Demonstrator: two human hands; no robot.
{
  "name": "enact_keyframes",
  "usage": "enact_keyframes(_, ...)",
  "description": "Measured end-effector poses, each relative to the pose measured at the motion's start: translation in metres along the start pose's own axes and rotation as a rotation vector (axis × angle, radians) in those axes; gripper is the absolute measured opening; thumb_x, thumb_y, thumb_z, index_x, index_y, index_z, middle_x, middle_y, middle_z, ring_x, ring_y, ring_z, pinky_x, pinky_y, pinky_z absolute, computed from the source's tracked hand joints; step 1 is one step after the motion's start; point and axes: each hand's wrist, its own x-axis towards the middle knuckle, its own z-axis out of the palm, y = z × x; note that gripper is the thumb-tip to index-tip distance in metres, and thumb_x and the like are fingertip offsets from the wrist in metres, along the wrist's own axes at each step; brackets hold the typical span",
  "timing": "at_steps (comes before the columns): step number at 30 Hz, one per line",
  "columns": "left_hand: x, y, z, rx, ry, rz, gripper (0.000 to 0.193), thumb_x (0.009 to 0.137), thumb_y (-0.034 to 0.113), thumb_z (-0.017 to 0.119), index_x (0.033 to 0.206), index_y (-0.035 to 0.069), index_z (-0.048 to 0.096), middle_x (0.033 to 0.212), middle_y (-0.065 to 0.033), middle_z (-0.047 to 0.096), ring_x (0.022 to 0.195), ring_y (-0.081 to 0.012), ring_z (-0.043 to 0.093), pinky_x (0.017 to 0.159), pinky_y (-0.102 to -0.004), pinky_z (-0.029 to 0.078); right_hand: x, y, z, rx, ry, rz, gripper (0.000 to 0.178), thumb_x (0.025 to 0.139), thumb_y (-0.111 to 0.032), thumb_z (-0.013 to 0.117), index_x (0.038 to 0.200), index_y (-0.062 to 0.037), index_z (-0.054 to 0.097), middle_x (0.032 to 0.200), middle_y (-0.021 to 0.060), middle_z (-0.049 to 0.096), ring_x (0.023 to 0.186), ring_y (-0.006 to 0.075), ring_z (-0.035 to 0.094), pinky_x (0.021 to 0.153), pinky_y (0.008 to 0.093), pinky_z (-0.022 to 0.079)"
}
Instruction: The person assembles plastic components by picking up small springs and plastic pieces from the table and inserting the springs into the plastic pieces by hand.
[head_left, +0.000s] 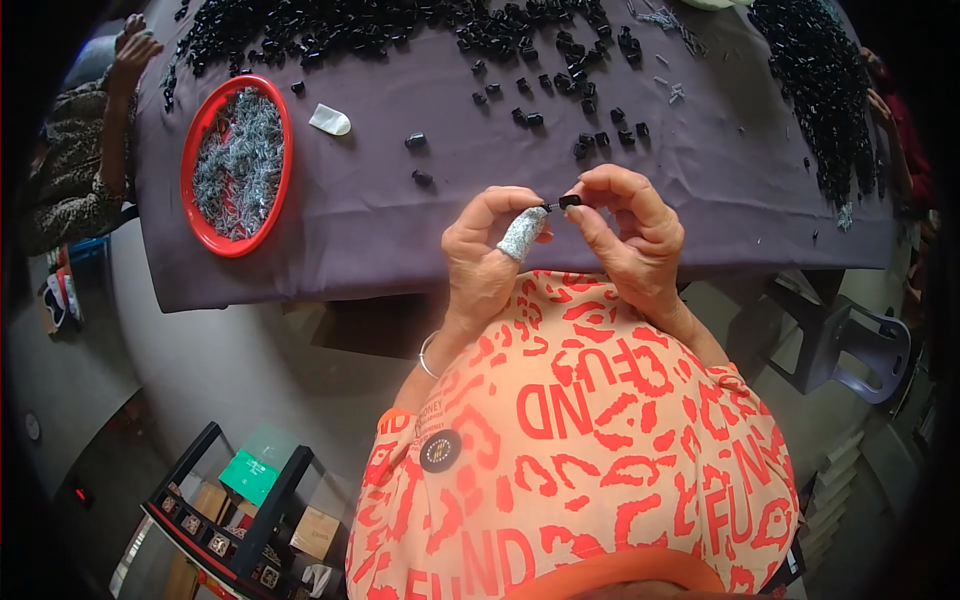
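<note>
My left hand (478,258) is closed in a pinch, its thumb wrapped in pale speckled tape (521,232). Between thumb and forefinger it holds a thin silvery pin (553,206) with a dark end. Facing it, my right hand (642,240) pinches a small black plastic piece (570,201) at the pin's other end. Whether the pin sits inside the piece or only touches it, I cannot tell. Two loose black pieces, one of them this small cylinder (415,141), lie just beyond my left hand on the dark tablecloth (350,220).
A red oval basin (287,165) full of silvery pins stands at left, beside a white rounded piece (330,120). Heaps of black pieces (290,35) cover the far side and right (820,110). Other people's arms (112,130) reach in at both sides. A plastic chair (865,350) stands at right.
</note>
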Motion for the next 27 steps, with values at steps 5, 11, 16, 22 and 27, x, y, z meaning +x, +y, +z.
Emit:
enact_keyframes(5,0.000,-0.002,-0.003,-0.030,0.008,-0.023,0.012,0.084,-0.002,0.060,0.096,-0.001,0.060,0.094,-0.0051,0.061,0.075,-0.0130,0.061,0.070,-0.0247,0.050,0.001,-0.001,0.000,-0.112,-0.006,-0.069,0.030,0.079,0.009,0.064,0.107,0.0027,0.056,0.096,0.0070,0.060,0.086,0.0096,0.058,0.079,0.0223,0.047)
enact_keyframes(11,0.000,-0.006,-0.006,-0.058,0.029,-0.031,0.011,0.084,-0.001,0.060,0.096,0.000,0.061,0.095,-0.0050,0.062,0.075,-0.0126,0.061,0.068,-0.0251,0.052,0.006,-0.003,-0.005,-0.031,-0.040,-0.029,0.027,0.082,0.010,0.059,0.107,0.0018,0.058,0.093,0.0043,0.058,0.081,0.0092,0.057,0.076,0.0206,0.047)
enact_keyframes(16,-0.001,-0.006,-0.008,-0.068,0.029,-0.018,0.012,0.085,0.000,0.060,0.096,0.000,0.061,0.094,-0.0050,0.062,0.075,-0.0123,0.061,0.068,-0.0254,0.052,0.004,0.003,-0.004,0.162,-0.041,0.150,0.022,0.084,0.010,0.056,0.104,0.0020,0.059,0.093,0.0033,0.056,0.080,0.0080,0.056,0.075,0.0198,0.047)
enact_keyframes(22,-0.001,-0.007,-0.010,-0.060,0.040,-0.040,0.012,0.084,0.000,0.061,0.096,-0.001,0.062,0.093,-0.0049,0.062,0.075,-0.0121,0.061,0.068,-0.0255,0.052,0.005,0.007,-0.002,-0.059,-0.073,0.099,0.021,0.082,0.009,0.057,0.101,0.0007,0.060,0.090,0.0040,0.058,0.079,0.0086,0.058,0.071,0.0197,0.047)
enact_keyframes(27,-0.001,-0.008,-0.012,-0.063,0.039,-0.030,0.012,0.085,0.002,0.060,0.097,0.000,0.062,0.090,-0.0045,0.063,0.074,-0.0112,0.061,0.068,-0.0251,0.051,0.011,0.006,-0.007,-0.357,-0.175,-0.038,0.021,0.078,0.010,0.060,0.096,0.0009,0.061,0.087,0.0067,0.060,0.078,0.0108,0.059,0.068,0.0213,0.049)
